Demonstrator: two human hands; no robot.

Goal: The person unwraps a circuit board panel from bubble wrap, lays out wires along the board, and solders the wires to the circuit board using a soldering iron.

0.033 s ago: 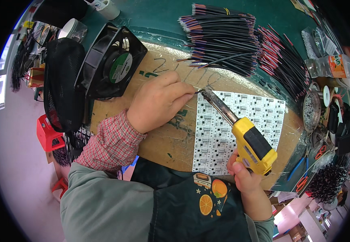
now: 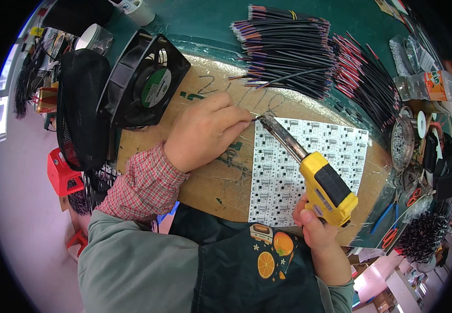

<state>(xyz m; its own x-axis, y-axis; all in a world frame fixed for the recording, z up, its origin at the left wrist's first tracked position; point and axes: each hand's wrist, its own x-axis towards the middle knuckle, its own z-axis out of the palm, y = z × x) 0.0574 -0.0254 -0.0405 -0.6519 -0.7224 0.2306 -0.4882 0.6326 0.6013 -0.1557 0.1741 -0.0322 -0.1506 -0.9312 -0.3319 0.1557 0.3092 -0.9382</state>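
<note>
My right hand [image 2: 317, 224] is wrapped round the grip of a yellow and black soldering gun [image 2: 327, 188]. The dark metal tip of the gun reaches up and left to the top-left corner of a white circuit board panel [image 2: 309, 167], which carries rows of small black parts. My left hand [image 2: 210, 130] pinches a thin dark wire [image 2: 255, 119] between thumb and forefinger. The wire's end meets the gun's tip at that corner; the exact contact is too small to make out. The panel lies flat on a brown board [image 2: 210, 193].
Beside my left hand stands a black cooling fan [image 2: 142, 83]. Bundles of black wires [image 2: 288, 52] lie at the back, with red-ended wires [image 2: 364, 78] to their right. Along the right edge are a plastic bottle [image 2: 426, 86], a round metal dish [image 2: 402, 141] and orange-handled scissors [image 2: 390, 237].
</note>
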